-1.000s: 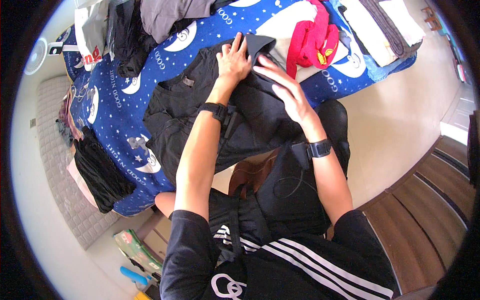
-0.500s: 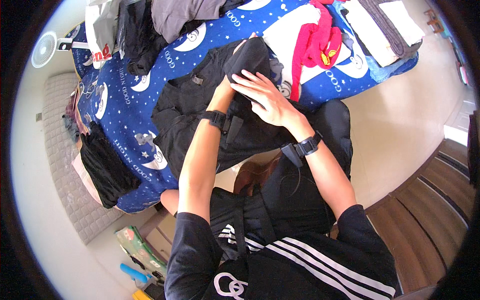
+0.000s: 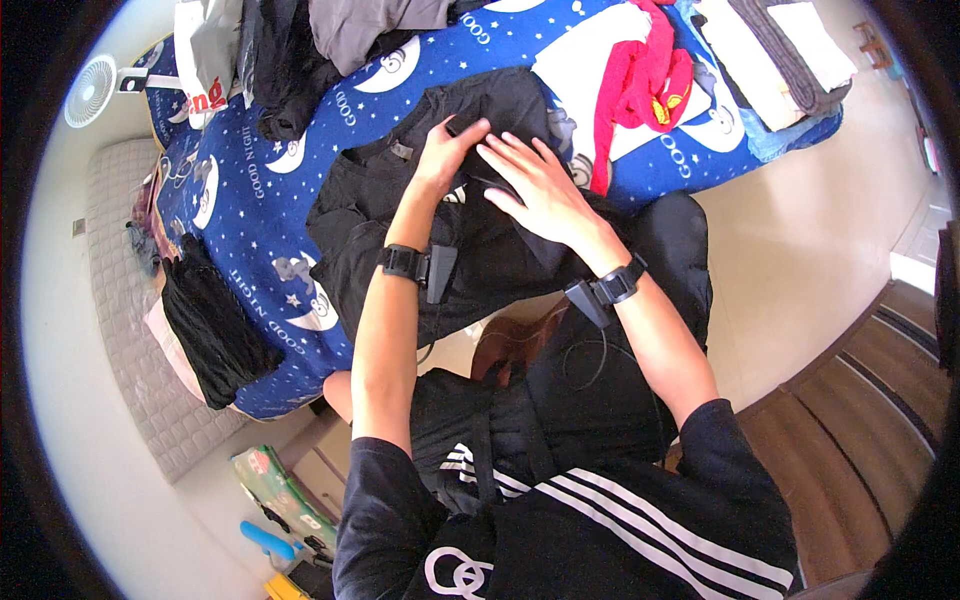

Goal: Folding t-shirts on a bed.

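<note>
A black long-sleeved top (image 3: 370,215) lies spread on the bed's near edge, its neckline and small label toward the upper left. My left hand (image 3: 447,157) is on the middle of it, fingers curled into the dark cloth and thumb stretched to the right. The fingertips are partly hidden, with black cloth between them and the thumb. To its right, my right hand (image 3: 540,192) lies flat on the cloth, fingers extended and slightly apart. Both fingertip groups almost meet. A small white print shows beside my left wrist.
A blue moon-patterned sheet (image 3: 235,180) covers the bed. Red-and-white clothing (image 3: 640,85) and a folded stack (image 3: 775,65) lie at the far right. Dark and grey clothes (image 3: 370,30), a white bag (image 3: 207,60) and a fan (image 3: 90,90) stand far left. Black clothing (image 3: 215,325) hangs at the left edge.
My left hand has drawn back from beneath the raised black fold and moved left onto the top. The fold now lies flatter. My right hand has shifted slightly right, fingers more spread.
</note>
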A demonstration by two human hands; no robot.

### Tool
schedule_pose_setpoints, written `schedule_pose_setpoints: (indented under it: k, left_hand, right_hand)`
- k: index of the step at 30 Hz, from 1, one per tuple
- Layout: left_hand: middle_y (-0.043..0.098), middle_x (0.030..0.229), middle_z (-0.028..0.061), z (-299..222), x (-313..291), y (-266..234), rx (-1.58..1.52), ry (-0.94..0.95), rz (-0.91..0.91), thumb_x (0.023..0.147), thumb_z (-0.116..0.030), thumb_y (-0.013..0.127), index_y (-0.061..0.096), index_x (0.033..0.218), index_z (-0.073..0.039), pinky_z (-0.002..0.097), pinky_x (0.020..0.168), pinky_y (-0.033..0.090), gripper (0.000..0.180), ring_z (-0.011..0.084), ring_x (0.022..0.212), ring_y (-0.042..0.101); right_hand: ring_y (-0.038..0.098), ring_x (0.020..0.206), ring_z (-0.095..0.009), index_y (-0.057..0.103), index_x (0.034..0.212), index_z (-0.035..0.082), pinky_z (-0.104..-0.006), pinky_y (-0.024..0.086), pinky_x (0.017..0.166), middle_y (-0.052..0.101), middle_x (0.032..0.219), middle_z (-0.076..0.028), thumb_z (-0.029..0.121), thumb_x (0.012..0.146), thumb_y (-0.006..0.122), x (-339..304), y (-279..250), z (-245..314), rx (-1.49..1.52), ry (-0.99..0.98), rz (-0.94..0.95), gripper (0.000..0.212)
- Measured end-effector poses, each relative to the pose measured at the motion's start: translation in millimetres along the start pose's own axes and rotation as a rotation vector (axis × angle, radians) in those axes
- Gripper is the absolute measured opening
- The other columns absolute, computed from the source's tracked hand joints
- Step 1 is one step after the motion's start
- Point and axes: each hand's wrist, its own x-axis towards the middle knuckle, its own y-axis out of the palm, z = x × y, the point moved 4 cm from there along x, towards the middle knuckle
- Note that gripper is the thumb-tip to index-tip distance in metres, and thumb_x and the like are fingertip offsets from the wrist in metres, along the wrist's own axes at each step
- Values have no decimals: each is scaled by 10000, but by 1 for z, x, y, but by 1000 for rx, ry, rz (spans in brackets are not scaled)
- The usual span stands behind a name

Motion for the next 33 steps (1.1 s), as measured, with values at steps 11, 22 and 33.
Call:
schedule_pose_setpoints:
  k: [11,22,33]
  left_hand:
    - [592,982,117,7,-39,-6,39,-188,-363,741,-315,798,446,1290,-14,312,712,489,719,141,832,549]
    - [537,1289,51,-26,-35,30,31,318,-2,848,21,586,490,1339,-98,275,944,421,514,149,1103,526]
    - [594,1204,152,20,-99,-25,815,280,-346,925,-240,552,516,1212,-60,373,974,404,340,286,1139,549]
  right_hand:
    - [635,902,-364,582,1022,16,-438,504,780,650,956,-202,309,736,745,-71,-58,-20,66,542,179,441]
    - [574,817,-321,535,811,43,-432,471,712,562,841,-120,219,676,785,-79,-69,2,-85,450,-13,334]
    - [561,974,-274,652,1044,38,-389,439,880,606,1053,-100,257,796,685,-48,-41,20,13,6,-40,332]
